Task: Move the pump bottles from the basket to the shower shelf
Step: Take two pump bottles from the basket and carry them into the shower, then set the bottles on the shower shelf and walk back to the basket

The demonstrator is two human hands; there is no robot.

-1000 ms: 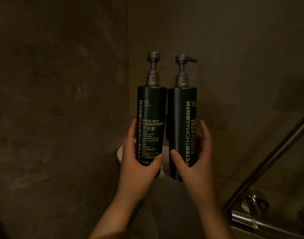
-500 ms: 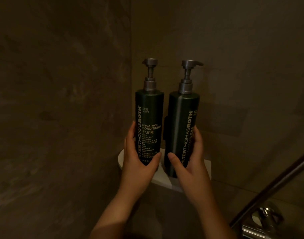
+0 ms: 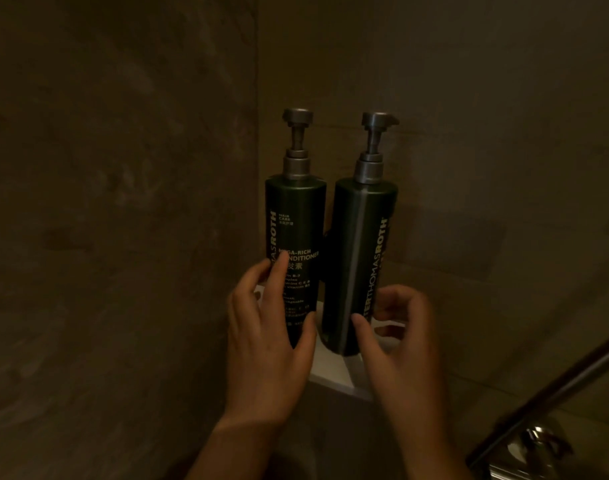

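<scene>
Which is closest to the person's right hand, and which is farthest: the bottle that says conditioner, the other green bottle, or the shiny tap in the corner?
From the right hand, in the head view:
1. The other green bottle, right at its fingers.
2. The conditioner bottle, one bottle over to the left, by the left hand.
3. The shiny tap, low in the bottom right corner.

- Two dark, mottled brown stone-look walls (image 3: 116, 202) meet in a corner (image 3: 257, 98) of a dimly lit shower.
- Faint horizontal joints cross the right-hand wall (image 3: 504, 133).
- A dark metal bar (image 3: 555, 393) slants across the lower right.
- Beneath it, a chrome fitting (image 3: 535, 441) catches a small glint of light; its detail is blurred.
</scene>
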